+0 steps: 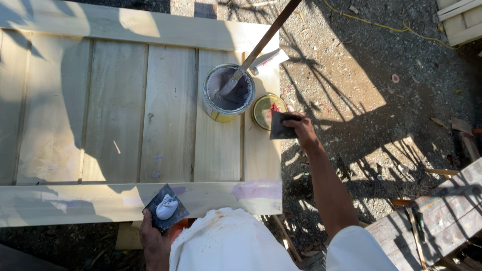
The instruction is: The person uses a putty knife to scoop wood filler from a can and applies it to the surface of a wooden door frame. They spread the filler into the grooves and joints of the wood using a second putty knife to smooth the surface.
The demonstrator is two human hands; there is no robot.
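A blob of pale filler (167, 207) sits on a dark square plate (166, 208) gripped by the left hand (153, 241) at the near edge of the wooden panel (115, 115). The right hand (303, 128) grasps a dark scraper (281, 126) just right of a round lid (267, 110). Beside the lid stands 1 open can (228, 93) with a stirring stick (263, 40) in it.

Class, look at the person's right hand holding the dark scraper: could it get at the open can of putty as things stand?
Probably yes: the right hand with its scraper hovers beside the open can; only the stirring stick leans inside.
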